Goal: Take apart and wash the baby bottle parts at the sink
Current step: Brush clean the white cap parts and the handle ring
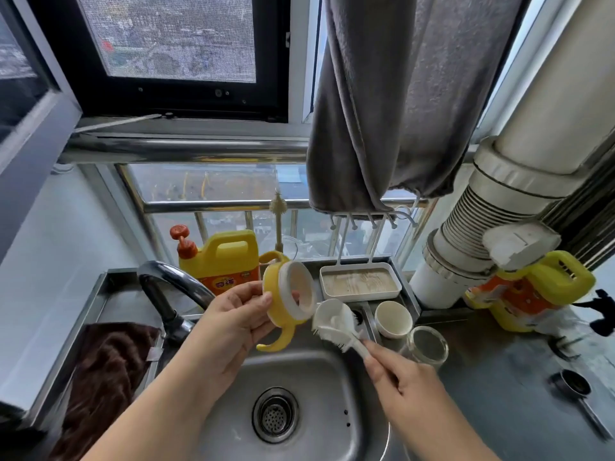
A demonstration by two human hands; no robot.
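While hovering over the sink, gripped the yellow handled collar ring with left hand, just above the basin. Pinched brush handle in right hand, right beside the ring. Seemed light, stiff, probably slippery wet; best held around the rim.

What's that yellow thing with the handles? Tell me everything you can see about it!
The yellow handled collar is a ring-shaped baby bottle part that looks like smooth plastic, with a white ring on the side facing the camera and an open hole through its middle. Two curved yellow handles stick out, one upward and one downward. It is tilted on its side above the sink, held by the left hand, whose fingers curl around it. The white brush in the right hand is right beside its rim.
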